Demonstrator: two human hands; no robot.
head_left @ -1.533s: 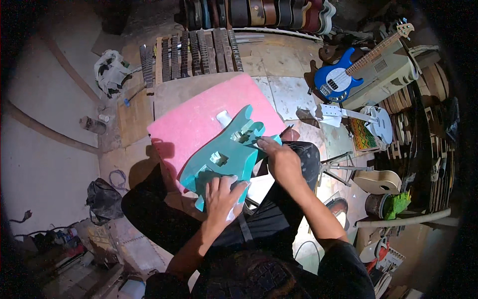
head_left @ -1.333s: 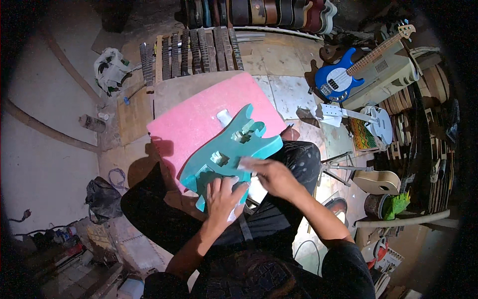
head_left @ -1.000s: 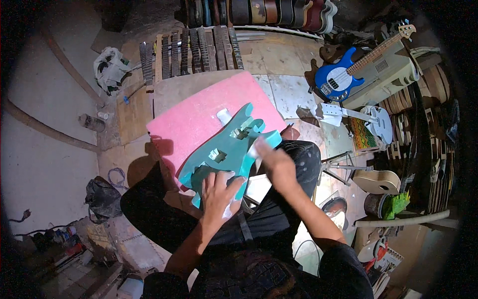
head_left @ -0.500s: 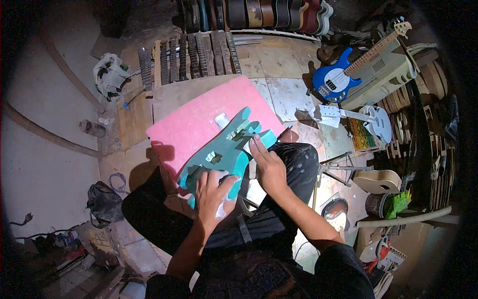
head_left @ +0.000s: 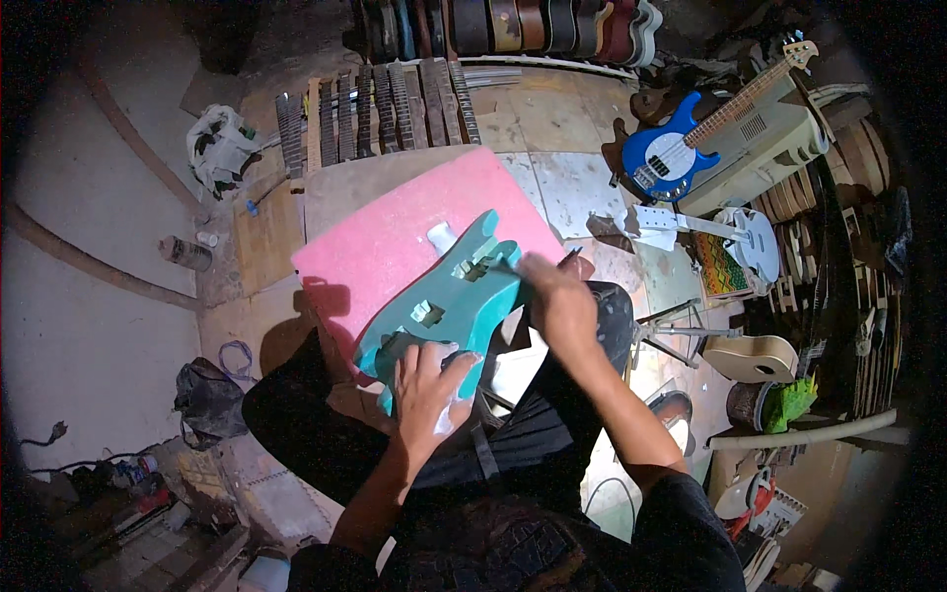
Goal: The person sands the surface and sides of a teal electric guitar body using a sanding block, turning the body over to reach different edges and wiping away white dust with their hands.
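A teal electric guitar body [head_left: 449, 299] with two cut-out pockets lies slantwise over my lap, resting partly on a pink foam slab [head_left: 365, 237]. At its near end, my left hand [head_left: 426, 390] grips the edge, with the thumb apart from the fingers and white dust on the skin. My right hand [head_left: 565, 306] is at the horn on the body's right side, its fingers smeared by motion. Whether it holds anything does not show. A small white bottle-like piece [head_left: 441, 238] lies on the foam, beside the body's far edge.
Several guitar necks [head_left: 375, 113] lie in a row beyond the foam. A blue bass guitar [head_left: 666, 148] leans at the right, near a white guitar [head_left: 755, 247]. A metal stand [head_left: 671, 331] is beside my right knee. A black bag [head_left: 209, 403] sits at the left.
My right hand has moved right and slightly away from me, off the body's top face to its right edge. The guitar body has shifted a little; my left hand keeps its hold.
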